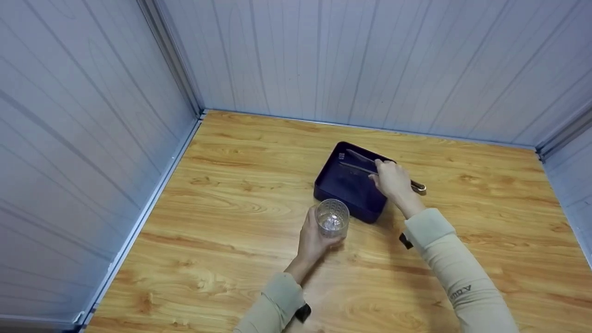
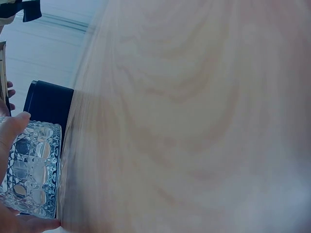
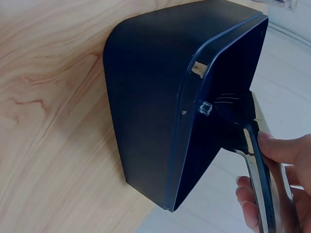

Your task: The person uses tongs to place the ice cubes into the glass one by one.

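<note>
My left hand [image 1: 312,238] grips a clear patterned glass [image 1: 332,217] near the tray's front left side. Cut facets cover the glass wall [image 2: 34,170] in the left wrist view; whether anything lies inside it I cannot tell. Metal tongs [image 1: 418,187] are held in my right hand [image 1: 393,179], thumb on one side and fingers on the other. Their arms spread apart over a dark blue square tray [image 1: 344,187]. Small clear cubes [image 1: 342,156] lie at the tray's far left corner. One clear cube [image 3: 205,108] shows near the tongs' tip in the right wrist view.
The tray stands on a wood-grain table [image 1: 222,208]. Pale panel walls [image 1: 296,60] rise behind the table and on both sides. A dark strap piece [image 1: 406,240] hangs at the right cuff.
</note>
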`<state>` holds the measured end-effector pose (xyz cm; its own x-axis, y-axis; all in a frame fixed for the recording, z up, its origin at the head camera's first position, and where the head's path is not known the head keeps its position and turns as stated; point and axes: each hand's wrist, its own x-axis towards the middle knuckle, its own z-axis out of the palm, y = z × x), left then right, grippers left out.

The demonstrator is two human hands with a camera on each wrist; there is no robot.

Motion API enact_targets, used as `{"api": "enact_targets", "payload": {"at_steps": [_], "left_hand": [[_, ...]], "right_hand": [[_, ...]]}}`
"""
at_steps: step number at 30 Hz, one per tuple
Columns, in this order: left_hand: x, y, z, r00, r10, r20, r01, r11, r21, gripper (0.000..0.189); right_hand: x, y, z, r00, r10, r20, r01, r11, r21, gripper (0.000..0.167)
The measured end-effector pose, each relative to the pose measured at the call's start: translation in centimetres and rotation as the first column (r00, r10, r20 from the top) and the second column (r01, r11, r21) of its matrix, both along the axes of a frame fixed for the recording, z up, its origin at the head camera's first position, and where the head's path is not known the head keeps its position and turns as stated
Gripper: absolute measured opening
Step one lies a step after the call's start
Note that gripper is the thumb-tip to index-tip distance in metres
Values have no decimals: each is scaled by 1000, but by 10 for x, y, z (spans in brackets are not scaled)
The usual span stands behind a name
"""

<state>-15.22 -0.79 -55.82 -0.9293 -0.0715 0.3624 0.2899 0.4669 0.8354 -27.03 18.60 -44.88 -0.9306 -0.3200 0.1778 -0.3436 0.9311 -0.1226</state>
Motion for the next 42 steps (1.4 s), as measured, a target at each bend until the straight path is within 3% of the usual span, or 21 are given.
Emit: {"api": "enact_targets", "payload": {"at_steps": [21,34,42], "left_hand": [[1,0,2,997,-3,75,3,1000,4,91],[1,0,0,998,-5,68,4,1000,16,92],[1,-1,1,999,-1,48,2,1000,-14,90]], "right_hand": [[-33,-6,-10,999,-14,29,13,1000,22,23],[-45,-10,-9,994,-22,111,20,1000,12,25],[-50,-14,-12,995,-24,100,22,1000,21,23]]}}
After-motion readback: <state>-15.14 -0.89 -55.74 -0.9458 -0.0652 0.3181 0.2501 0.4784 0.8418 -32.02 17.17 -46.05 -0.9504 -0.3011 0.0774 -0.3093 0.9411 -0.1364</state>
